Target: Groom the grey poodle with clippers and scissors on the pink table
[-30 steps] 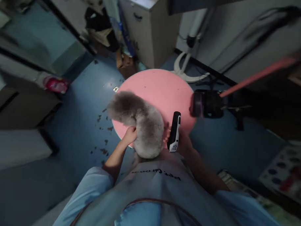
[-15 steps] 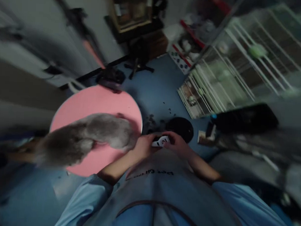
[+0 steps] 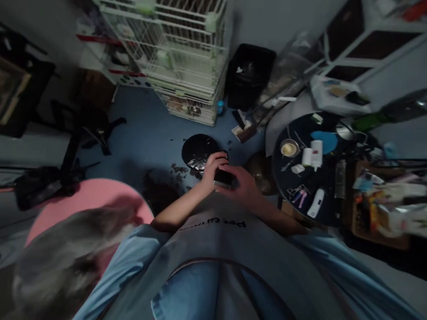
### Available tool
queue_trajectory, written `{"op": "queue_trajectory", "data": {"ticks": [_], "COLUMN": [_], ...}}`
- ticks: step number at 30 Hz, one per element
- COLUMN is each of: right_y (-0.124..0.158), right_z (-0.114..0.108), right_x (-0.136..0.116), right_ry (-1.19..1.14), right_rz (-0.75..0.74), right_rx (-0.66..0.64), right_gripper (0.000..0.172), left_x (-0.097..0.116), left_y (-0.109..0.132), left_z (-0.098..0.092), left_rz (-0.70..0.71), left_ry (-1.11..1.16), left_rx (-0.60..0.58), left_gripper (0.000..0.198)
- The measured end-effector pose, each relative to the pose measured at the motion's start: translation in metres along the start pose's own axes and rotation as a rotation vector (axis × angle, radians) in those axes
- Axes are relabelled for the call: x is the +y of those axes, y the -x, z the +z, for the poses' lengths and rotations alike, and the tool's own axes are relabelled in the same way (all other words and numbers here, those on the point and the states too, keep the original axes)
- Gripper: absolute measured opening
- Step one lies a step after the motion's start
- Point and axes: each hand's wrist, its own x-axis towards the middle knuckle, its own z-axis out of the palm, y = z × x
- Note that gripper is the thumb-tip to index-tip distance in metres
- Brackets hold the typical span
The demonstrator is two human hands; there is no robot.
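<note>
In front of my apron, both hands are closed on a small dark box-shaped device [image 3: 224, 178]. My left hand [image 3: 210, 173] wraps its far left side, and my right hand [image 3: 245, 187] grips it from the right. Fingers hide much of it, so its exact kind cannot be made out. At the lower left, a grey furry animal [image 3: 70, 248], blurred, is on a round pink table [image 3: 107, 191]. Just beyond my hands, lower down, is a round black seat or lid [image 3: 196, 150].
To the right, a round dark table [image 3: 307, 182] bears a white handheld device [image 3: 316, 203], white bottles [image 3: 316, 154] and a small bowl [image 3: 289, 148]. A white wire cage [image 3: 191, 80] stands ahead, beside a black bin [image 3: 249, 75]. Hair clumps [image 3: 178, 170] litter the blue floor.
My view has swung right, bringing the dark table into sight and shifting the pink table leftward. The device, which showed a white face between my hands, now shows a dark side.
</note>
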Motion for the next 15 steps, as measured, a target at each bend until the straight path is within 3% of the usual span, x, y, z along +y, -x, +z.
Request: {"op": "queue_trajectory", "data": {"ticks": [6, 9, 11, 13, 15], "right_y": [0.045, 0.068, 0.084, 0.101, 0.120], "right_z": [-0.100, -0.131, -0.135, -0.125, -0.109], "right_x": [0.052, 0.081, 0.104, 0.130, 0.160], "right_ry": [0.027, 0.047, -0.009, -0.136, -0.249], "right_rz": [-0.038, -0.010, 0.156, 0.458, 0.766], "right_rx": [0.149, 0.210, 0.213, 0.264, 0.374], "right_gripper": [0.060, 0.058, 0.044, 0.032, 0.043], "left_x": [0.021, 0.029, 0.030, 0.026, 0.015], "left_y": [-0.040, -0.042, -0.032, -0.015, 0.004], "left_z": [0.127, 0.167, 0.183, 0.194, 0.202], "left_rz": [0.038, -0.004, -0.098, -0.244, -0.333], "left_ry": [0.031, 0.001, -0.071, -0.186, -0.258], "left_rx": [-0.083, -0.288, -0.534, -0.742, -0.962], "left_gripper": [0.046, 0.041, 0.033, 0.024, 0.013]}}
